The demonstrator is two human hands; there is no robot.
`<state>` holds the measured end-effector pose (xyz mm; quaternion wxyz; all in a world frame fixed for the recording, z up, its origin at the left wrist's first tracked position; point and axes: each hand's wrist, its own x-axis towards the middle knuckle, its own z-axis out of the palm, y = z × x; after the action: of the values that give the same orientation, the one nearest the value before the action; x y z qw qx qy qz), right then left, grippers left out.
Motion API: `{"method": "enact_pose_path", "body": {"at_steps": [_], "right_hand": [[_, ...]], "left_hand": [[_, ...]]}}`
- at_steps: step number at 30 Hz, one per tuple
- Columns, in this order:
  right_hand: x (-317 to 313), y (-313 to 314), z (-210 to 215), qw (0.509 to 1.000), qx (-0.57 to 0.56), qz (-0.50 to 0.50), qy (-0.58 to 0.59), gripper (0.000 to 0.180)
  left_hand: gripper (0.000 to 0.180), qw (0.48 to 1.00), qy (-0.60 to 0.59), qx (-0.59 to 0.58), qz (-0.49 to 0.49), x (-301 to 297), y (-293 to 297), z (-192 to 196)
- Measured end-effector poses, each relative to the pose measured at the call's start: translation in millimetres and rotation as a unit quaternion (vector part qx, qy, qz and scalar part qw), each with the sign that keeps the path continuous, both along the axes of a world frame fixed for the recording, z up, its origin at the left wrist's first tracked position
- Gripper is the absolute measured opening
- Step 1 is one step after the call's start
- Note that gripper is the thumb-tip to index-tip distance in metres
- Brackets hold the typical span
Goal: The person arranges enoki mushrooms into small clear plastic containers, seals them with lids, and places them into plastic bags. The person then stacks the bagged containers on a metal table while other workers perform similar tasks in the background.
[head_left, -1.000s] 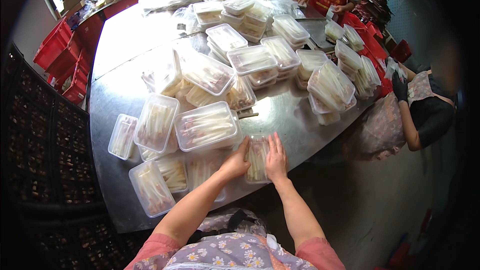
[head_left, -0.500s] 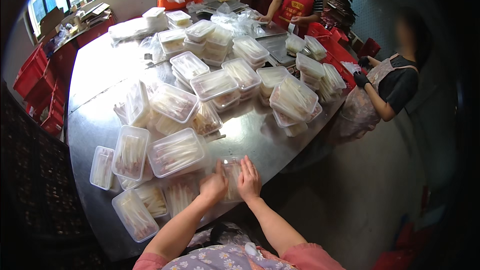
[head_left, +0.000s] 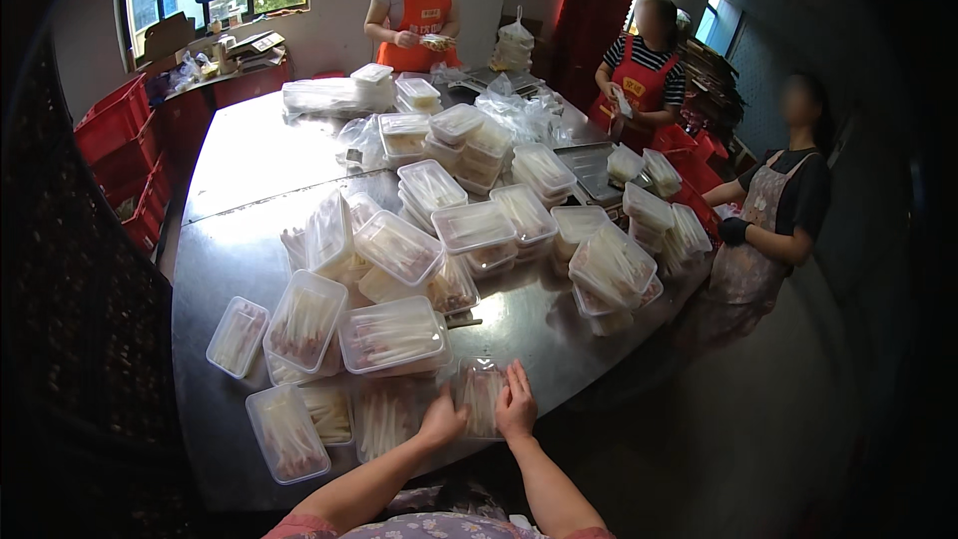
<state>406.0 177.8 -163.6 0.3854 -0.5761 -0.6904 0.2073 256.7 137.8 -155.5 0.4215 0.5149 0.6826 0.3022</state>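
Note:
A clear rectangular plastic container [head_left: 481, 401], filled with long pale strips, rests on the metal table near its front edge. Along its right rim lies my right hand [head_left: 516, 407], fingers close together and bent over the edge. My left hand [head_left: 442, 420] is at the container's left side with its fingers curled in, a little blurred. Just left of that hand is another filled container [head_left: 384, 421]. Beyond my hands, a lidded container [head_left: 393, 333] sits on top of others.
Many lidded containers [head_left: 473, 227] stand in uneven stacks across the metal table [head_left: 235, 240]. Toward the back lie crumpled clear bags [head_left: 514, 105]. Across the table are two people in aprons [head_left: 424, 32]; a third person [head_left: 763, 210] stands at the right. Red crates [head_left: 125, 155] are stacked at left.
My view has tilted up and shifted left, so the scene sits lower and farther right. Both hands remain beside the same container; the right fingers, earlier stretched flat, now bend over its rim.

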Motion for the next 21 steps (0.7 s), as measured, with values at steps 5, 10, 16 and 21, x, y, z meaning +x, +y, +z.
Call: {"method": "enact_pose_path", "body": {"at_steps": [5, 10, 16, 21], "right_hand": [[9.6, 1.4, -21.5, 0.996, 0.027, -0.010, 0.088, 0.043], [12.0, -8.6, -8.6, 0.979, 0.007, -0.023, 0.201, 0.045], [12.5, -31.4, 48.9, 0.835, -0.296, 0.079, 0.457, 0.044], [7.6, -66.7, 55.6, 0.856, -0.301, 0.042, 0.418, 0.045]], "left_hand": [[0.073, 0.988, -0.121, 0.068, -0.071, -1.6, -7.7, -12.4], [0.075, 0.967, -0.171, 0.169, -0.082, 3.5, -19.6, 36.0], [0.075, 0.894, -0.445, 0.037, -0.045, -21.3, -50.3, 70.3], [0.080, 0.854, -0.517, 0.005, -0.053, -31.8, -77.4, 68.1]]}}
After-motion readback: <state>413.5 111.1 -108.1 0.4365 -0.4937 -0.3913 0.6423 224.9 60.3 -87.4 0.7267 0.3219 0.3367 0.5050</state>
